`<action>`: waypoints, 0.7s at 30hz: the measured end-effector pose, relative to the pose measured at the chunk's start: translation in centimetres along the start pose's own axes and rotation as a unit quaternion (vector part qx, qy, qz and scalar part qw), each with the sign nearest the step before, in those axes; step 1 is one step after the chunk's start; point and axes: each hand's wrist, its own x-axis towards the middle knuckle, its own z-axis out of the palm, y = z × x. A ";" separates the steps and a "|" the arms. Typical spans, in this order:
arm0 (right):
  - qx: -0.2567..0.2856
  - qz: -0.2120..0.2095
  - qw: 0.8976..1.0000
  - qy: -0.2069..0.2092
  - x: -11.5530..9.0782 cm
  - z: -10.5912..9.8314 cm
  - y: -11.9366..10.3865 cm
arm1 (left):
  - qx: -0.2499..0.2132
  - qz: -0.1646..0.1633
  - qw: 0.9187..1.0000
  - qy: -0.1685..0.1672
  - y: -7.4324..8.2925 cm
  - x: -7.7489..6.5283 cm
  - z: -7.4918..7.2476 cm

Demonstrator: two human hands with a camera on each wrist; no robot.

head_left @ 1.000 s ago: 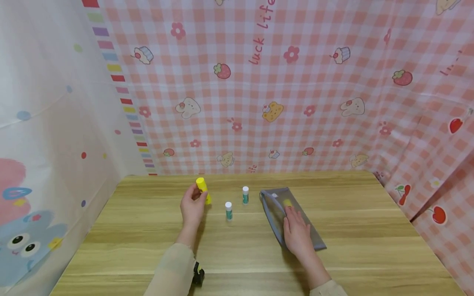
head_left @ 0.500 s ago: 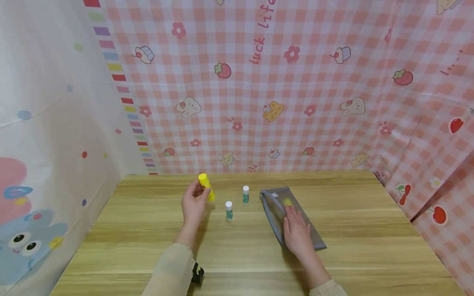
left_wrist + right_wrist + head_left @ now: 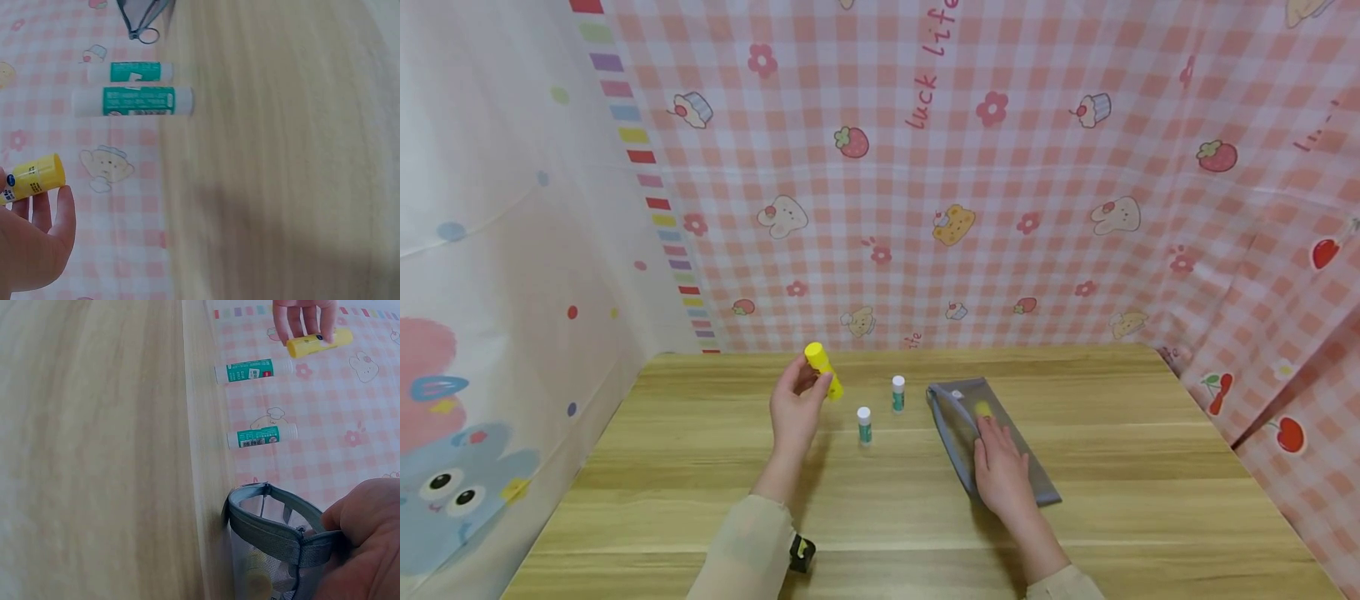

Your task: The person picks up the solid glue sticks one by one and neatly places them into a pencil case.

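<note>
A yellow glue stick [image 3: 824, 372] is held above the table by my left hand [image 3: 794, 412], thumb and fingers around it, its cap end tilted up. Two smaller glue sticks, white with green labels, stand upright nearby: the nearer glue stick [image 3: 865, 426] and the farther glue stick [image 3: 898, 395]. To their right lies a grey mesh zip pouch [image 3: 1033, 467], its mouth gaping toward the left. My right hand [image 3: 1002, 471] lies over the pouch and grips the upper edge of its mouth [image 3: 269, 540]. Through the mesh a yellow stick [image 3: 983, 409] shows inside, partly hidden by my fingers.
The wood-grain table [image 3: 880, 533] ends at the back against a pink checked curtain [image 3: 880, 192]. A small black and yellow object [image 3: 802, 553] sits beside my left sleeve. A white patterned curtain [image 3: 512, 250] hangs on the left.
My left hand has moved slightly up and to the right with the yellow glue stick, which tilts more. The right hand, the pouch and the green-labelled sticks have stayed put.
</note>
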 end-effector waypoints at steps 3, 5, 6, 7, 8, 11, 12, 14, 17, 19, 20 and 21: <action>-0.001 0.000 1.000 0.001 0.0 0.1 0.0 | -0.007 0.000 1.000 0.001 0.4 -0.1 0.1; -0.001 0.000 1.000 0.001 0.1 0.1 0.1 | -0.016 0.002 1.000 0.002 0.7 -0.1 0.1; -0.001 0.000 1.000 0.001 0.1 0.1 0.1 | -0.021 0.003 1.000 0.003 0.8 -0.2 0.2; 0.000 0.000 1.000 0.001 0.1 0.1 0.1 | -0.027 0.005 1.000 0.003 1.0 -0.2 0.2; 0.000 0.000 1.000 0.001 0.1 0.1 0.1 | -0.033 0.007 0.999 0.002 1.2 -0.3 0.3; 0.001 0.000 1.000 0.002 0.1 0.2 0.2 | -0.050 0.011 0.999 -0.004 1.8 -0.5 0.4; 0.001 0.000 1.000 0.003 0.1 0.2 0.2 | -0.055 0.010 0.998 -0.007 2.0 -0.6 0.5; 0.001 -0.001 1.000 0.003 0.1 0.2 0.2 | -0.063 0.005 0.998 -0.013 2.3 -0.8 0.6; 0.000 -0.001 1.000 0.002 0.1 0.2 0.2 | -0.075 -0.004 0.997 -0.021 2.8 -1.0 0.8; -0.001 -0.001 1.000 0.002 0.1 0.2 0.2 | -0.077 -0.009 0.997 -0.027 3.0 -1.2 0.9; -0.001 0.000 1.000 0.002 0.1 0.2 0.2 | -0.077 -0.011 0.997 -0.030 3.1 -1.2 0.9; -0.001 0.000 1.000 0.002 0.1 0.2 0.2 | -0.078 -0.014 0.996 -0.033 3.2 -1.4 1.0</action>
